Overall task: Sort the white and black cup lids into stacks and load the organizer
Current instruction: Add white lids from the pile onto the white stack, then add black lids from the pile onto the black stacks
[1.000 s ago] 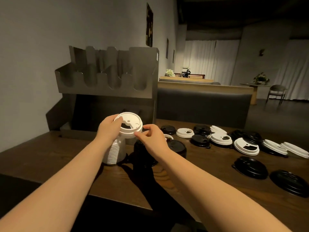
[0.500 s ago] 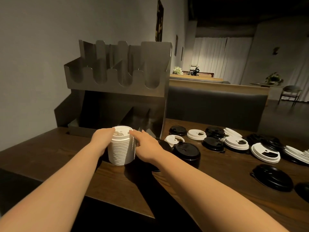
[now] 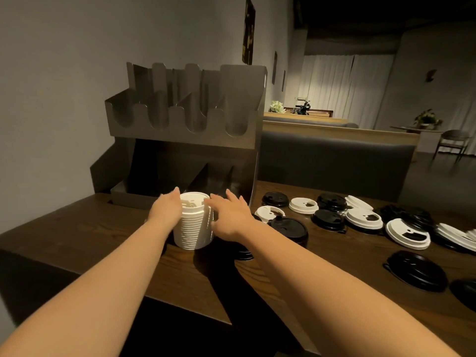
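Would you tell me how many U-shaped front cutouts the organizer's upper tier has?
4 cutouts in a row across the organizer upper front: far left, centre-left, centre-right, far right. None seem hidden.

1 tall white lid stack (image 3: 193,225), 1 organizer (image 3: 190,119), approx 5 loose white lids, approx 7 black, 2 hands

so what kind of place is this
Probably a cafe or coffee shop, seemingly closed given the dim light. A steel lid organizer stands on a wooden table strewn with takeaway cup lids, and a padded booth bench sits behind.
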Demonstrator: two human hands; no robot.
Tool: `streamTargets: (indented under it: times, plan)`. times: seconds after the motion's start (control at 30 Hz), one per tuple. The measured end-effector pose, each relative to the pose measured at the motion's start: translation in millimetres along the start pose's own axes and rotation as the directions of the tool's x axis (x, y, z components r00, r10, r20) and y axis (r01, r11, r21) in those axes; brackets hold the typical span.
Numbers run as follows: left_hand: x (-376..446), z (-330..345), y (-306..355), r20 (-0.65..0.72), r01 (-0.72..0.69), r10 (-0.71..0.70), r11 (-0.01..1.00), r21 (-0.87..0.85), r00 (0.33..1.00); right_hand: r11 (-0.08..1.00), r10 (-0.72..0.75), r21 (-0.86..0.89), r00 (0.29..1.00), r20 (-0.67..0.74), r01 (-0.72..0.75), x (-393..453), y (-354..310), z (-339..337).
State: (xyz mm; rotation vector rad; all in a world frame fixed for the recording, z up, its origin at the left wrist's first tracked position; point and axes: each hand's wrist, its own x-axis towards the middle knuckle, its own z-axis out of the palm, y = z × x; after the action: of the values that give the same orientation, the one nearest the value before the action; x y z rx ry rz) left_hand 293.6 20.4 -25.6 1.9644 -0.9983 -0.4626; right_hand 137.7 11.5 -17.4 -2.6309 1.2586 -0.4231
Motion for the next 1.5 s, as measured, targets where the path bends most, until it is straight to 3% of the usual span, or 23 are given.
streamTargets:
  times: [0.17,0.27,0.57,0.7,0.87,1.03,1.17,1.23,1.37,1.5]
  plan:
    - [-36,16,22,-0.168,-0.334,0.348,0.937,0.106,0.922,0.991,0.062,0.124,0.995,-0.083,-0.052,-17,9,-15]
    - [-64,40,47,-0.074,-0.47,0.478,0.876,0.108,0.875,0.99,0.103,0.11,0.988,-0.111,-0.091,-33,21,-20]
    - [-132,120,93,0.134,-0.626,0.621,0.78,-0.006,0.772,0.918,0.397,0.083,0.893,-0.21,-0.388,-107,106,-41]
    - [-162,164,108,0.229,-0.638,0.64,0.765,-0.092,0.734,0.854,0.513,0.049,0.824,-0.24,-0.518,-145,146,-47]
    - [-187,212,118,0.366,-0.626,0.592,0.779,-0.032,0.718,0.775,0.589,-0.056,0.752,-0.294,-0.629,-189,187,-49]
    - [-212,247,126,0.512,-0.604,0.531,0.796,-0.028,0.676,0.614,0.713,-0.156,0.628,-0.312,-0.774,-226,221,-58]
    - [-228,270,135,0.58,-0.611,0.525,0.789,-0.057,0.623,0.517,0.812,-0.118,0.53,-0.244,-0.848,-246,245,-60]
    - [-233,282,139,0.609,-0.61,0.518,0.789,-0.071,0.6,0.541,0.811,-0.121,0.555,-0.187,-0.832,-253,254,-57]
    - [-234,302,141,0.654,-0.641,0.508,0.766,-0.046,0.56,0.664,0.726,-0.141,0.678,-0.109,-0.734,-253,270,-57]
    - [-221,311,145,0.604,-0.592,0.479,0.806,-0.015,0.637,0.795,0.59,-0.072,0.796,-0.136,-0.602,-246,288,-59]
